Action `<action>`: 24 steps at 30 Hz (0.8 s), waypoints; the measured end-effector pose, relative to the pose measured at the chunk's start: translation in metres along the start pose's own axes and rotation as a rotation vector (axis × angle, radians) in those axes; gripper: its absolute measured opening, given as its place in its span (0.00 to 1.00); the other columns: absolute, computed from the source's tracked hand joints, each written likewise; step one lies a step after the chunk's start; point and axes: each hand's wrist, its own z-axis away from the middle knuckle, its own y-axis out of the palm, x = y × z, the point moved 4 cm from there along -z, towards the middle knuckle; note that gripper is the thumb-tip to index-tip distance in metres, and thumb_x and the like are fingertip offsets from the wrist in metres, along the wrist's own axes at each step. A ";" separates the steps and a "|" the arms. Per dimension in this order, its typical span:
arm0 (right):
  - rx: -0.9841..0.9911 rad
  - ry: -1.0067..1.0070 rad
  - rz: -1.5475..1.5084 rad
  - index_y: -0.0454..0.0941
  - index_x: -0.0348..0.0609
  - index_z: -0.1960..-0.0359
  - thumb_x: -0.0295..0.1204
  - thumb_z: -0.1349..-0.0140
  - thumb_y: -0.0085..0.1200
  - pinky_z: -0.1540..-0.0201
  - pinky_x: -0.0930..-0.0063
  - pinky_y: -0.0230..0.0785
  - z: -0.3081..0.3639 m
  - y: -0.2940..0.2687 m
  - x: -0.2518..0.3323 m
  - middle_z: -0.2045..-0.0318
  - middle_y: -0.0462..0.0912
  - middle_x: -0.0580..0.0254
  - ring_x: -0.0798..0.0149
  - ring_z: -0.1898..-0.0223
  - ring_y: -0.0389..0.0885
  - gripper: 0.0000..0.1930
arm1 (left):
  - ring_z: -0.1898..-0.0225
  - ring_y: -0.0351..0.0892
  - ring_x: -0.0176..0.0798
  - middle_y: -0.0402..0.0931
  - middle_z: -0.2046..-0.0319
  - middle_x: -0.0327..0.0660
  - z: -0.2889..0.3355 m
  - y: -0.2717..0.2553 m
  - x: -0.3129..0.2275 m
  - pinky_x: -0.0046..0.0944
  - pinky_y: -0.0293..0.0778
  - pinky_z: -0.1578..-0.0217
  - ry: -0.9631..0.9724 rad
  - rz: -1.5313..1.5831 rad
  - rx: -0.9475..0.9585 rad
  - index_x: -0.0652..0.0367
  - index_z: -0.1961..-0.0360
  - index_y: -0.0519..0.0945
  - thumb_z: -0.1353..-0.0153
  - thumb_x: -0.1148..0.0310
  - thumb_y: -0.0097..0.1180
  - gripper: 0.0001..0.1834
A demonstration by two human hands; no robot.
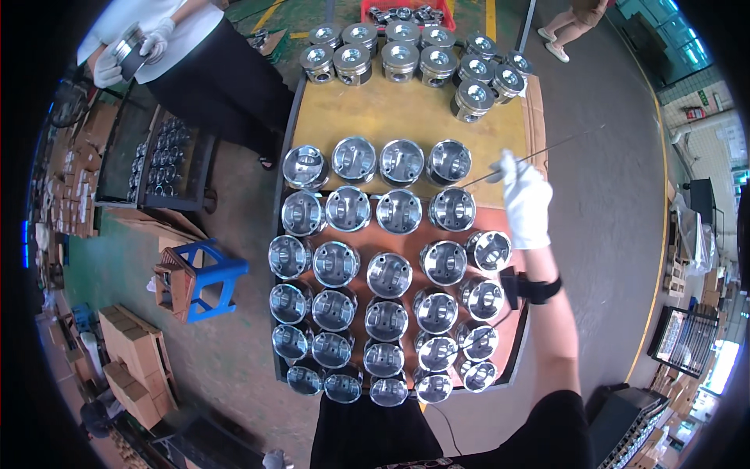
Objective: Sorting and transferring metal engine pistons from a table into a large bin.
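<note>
My right hand [526, 205], in a white glove, is closed around a long thin metal rod [561, 144]. The rod slants across the table's right edge; its lower left end lies close to a piston [449, 162] at the right of the farthest row of hollow-side-up pistons. I cannot make out whether it touches that piston. Several more shiny engine pistons stand in rows toward me, open ends up, such as one piston [388, 275] in the middle. A dark band with a small device [512, 288] sits on my right wrist. My left hand is out of the picture.
At the table's [351, 109] far end, several pistons [400, 61] stand crown up, before a red crate [406, 14] of metal parts. A co-worker at the upper left holds a piston [129, 51] in gloved hands. A blue stool [211, 277] stands left; a cart [156, 168] holds more parts.
</note>
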 end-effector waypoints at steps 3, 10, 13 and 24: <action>0.051 0.029 -0.179 0.84 0.40 0.63 0.36 0.31 0.51 0.69 0.72 0.74 -0.031 -0.018 -0.003 0.76 0.86 0.61 0.63 0.75 0.84 0.13 | 0.73 0.83 0.48 0.82 0.73 0.43 0.048 0.001 0.022 0.47 0.78 0.76 0.091 0.046 -0.001 0.48 0.65 0.82 0.37 0.56 0.51 0.11; -0.015 -0.146 0.000 0.83 0.49 0.75 0.41 0.33 0.52 0.71 0.62 0.73 -0.067 0.029 -0.029 0.80 0.83 0.61 0.55 0.77 0.82 0.15 | 0.77 0.80 0.46 0.79 0.75 0.41 0.079 0.014 0.036 0.43 0.77 0.80 -0.123 0.295 0.201 0.54 0.66 0.80 0.39 0.59 0.56 0.10; -0.038 -0.177 0.166 0.82 0.50 0.76 0.43 0.34 0.52 0.72 0.61 0.72 -0.064 0.055 -0.042 0.83 0.81 0.60 0.55 0.79 0.80 0.16 | 0.77 0.79 0.45 0.79 0.75 0.41 0.076 0.014 0.027 0.42 0.77 0.80 -0.388 0.767 0.278 0.54 0.66 0.80 0.38 0.59 0.56 0.10; -0.152 -0.296 0.210 0.80 0.47 0.82 0.43 0.37 0.57 0.70 0.61 0.70 -0.058 0.063 -0.015 0.85 0.77 0.59 0.55 0.80 0.77 0.19 | 0.77 0.79 0.44 0.78 0.76 0.40 0.070 -0.011 0.004 0.42 0.76 0.80 -0.608 1.089 0.345 0.53 0.67 0.80 0.38 0.58 0.55 0.11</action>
